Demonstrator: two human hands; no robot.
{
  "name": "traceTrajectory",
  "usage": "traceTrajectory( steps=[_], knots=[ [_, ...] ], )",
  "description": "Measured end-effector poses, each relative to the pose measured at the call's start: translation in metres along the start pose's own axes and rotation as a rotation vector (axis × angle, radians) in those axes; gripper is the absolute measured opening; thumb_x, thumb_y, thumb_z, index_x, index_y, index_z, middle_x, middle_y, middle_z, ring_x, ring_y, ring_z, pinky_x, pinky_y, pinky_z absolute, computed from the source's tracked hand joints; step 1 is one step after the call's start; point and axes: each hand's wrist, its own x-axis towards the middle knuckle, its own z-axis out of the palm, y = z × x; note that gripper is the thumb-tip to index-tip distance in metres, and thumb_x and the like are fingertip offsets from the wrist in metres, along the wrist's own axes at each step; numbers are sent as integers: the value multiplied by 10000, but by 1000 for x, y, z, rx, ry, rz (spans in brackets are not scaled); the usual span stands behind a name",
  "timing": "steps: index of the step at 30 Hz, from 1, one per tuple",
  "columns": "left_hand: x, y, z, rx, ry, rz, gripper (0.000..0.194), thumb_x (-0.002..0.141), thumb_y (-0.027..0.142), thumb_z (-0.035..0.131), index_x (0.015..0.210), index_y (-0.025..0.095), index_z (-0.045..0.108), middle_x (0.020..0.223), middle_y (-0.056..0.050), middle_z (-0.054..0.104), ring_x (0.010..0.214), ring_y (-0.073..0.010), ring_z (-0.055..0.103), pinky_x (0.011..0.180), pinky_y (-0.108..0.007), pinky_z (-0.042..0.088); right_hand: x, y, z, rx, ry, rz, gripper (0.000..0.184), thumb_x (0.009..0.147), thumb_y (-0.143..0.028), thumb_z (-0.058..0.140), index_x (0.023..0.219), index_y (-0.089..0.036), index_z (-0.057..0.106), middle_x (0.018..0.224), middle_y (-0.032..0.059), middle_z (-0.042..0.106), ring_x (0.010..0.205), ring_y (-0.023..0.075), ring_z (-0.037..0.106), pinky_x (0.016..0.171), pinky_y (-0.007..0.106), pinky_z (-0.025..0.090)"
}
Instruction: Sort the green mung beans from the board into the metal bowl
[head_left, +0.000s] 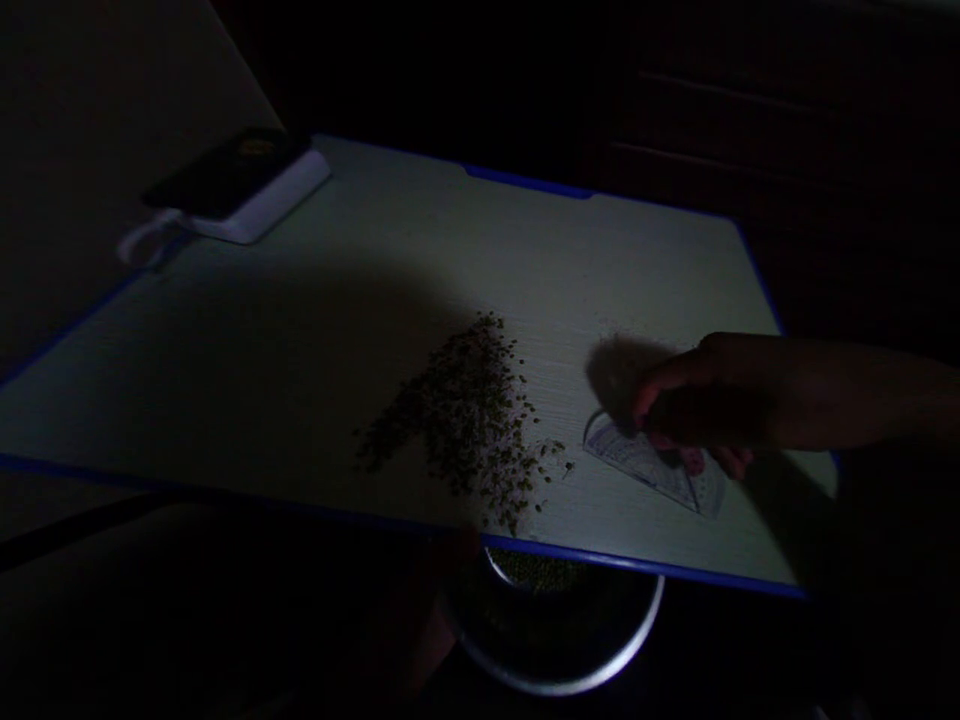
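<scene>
A transparent protractor (637,462) is pinched in my right hand (705,405), its straight edge slanting low over the white board (300,340). Left of it, small greenish beans (472,410), which look like mung beans, lie in a loose heap near the board's front edge. Below that edge is a round metal bowl (592,685) with more beans inside, partly covered by the board. My left hand (435,630) is in deep shadow at the bowl's left rim, its thumb up by the board edge. It appears closed on the bowl, though most fingers are hidden.
At the board's far left corner sits a white box-like object with a dark top (244,190) and a pale strap. The board has a blue border (525,182). A dark cord-like strip (90,518) runs at lower left. Surroundings are very dark.
</scene>
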Motion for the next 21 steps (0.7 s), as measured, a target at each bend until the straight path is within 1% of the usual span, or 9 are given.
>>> traceTrajectory(
  steps=[2,5,8,11,13,17,21],
  knots=[
    [3,0,-1,-18,-22,-13,350,965,377,642,1283,229,640,1348,-107,648,1101,-266,666,905,-489,586,-1,-1,-1,17,18,-18,284,938,-460,607,969,-207,731,759,33,721,594,149,678,508,216,546],
    [5,0,-3,-46,-47,-30,331,968,383,636,1266,241,653,1349,-101,651,1102,-269,664,905,-484,587,3,-3,3,50,13,-76,264,924,-434,635,1021,-209,734,756,26,716,588,139,666,497,209,533],
    [5,-1,-5,-77,-65,-48,349,965,374,642,1283,229,640,1349,-107,647,1101,-264,667,907,-487,585,9,-5,9,39,-8,-79,277,961,-415,592,1082,-209,730,782,21,711,585,113,639,513,200,519],
    [5,-4,-5,-109,-79,-67,384,958,370,654,1307,213,622,1349,-114,643,1105,-267,669,907,-499,584,11,-7,12,6,-54,-92,284,984,-367,557,1147,-199,718,798,28,709,614,112,642,541,198,529],
    [5,-5,-5,-130,-86,-77,392,957,371,656,1313,213,619,1357,-115,639,1115,-271,666,915,-506,580,9,-7,12,10,-64,-108,276,966,-357,588,1158,-208,719,788,26,709,626,120,654,530,190,524],
    [2,-8,-3,-170,-91,-90,418,952,377,661,1333,213,609,1392,-119,621,1162,-292,648,949,-536,561,6,-8,11,6,-19,-104,290,957,-400,611,1162,-240,738,737,12,702,572,112,634,496,179,493],
    [-1,-8,-1,-199,-84,-86,390,948,381,664,1315,254,628,1414,-106,615,1203,-305,627,968,-530,551,10,-10,18,-27,-80,-126,282,954,-363,601,1180,-263,738,778,14,714,580,115,639,508,186,496]
  ],
)
